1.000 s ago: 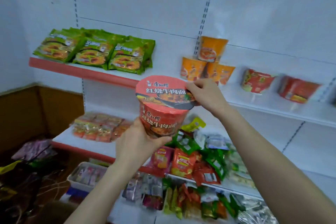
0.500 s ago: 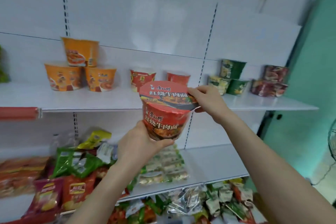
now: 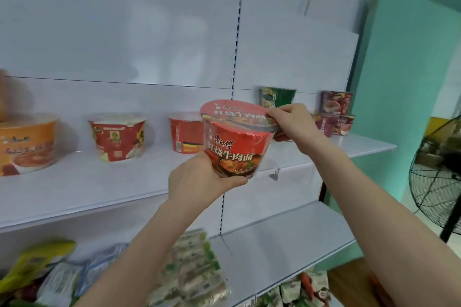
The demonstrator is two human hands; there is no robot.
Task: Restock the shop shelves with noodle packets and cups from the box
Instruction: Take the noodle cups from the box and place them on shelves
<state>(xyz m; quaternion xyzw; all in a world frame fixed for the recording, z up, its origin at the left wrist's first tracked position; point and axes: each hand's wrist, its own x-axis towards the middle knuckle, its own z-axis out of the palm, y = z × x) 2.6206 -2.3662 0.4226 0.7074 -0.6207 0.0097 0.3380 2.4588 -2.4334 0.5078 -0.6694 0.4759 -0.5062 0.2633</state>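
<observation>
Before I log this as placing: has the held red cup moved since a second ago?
Yes, rightward along the shelf: the held red cup was left of the orange cup and now overlaps the right-hand shelved red cup.
</observation>
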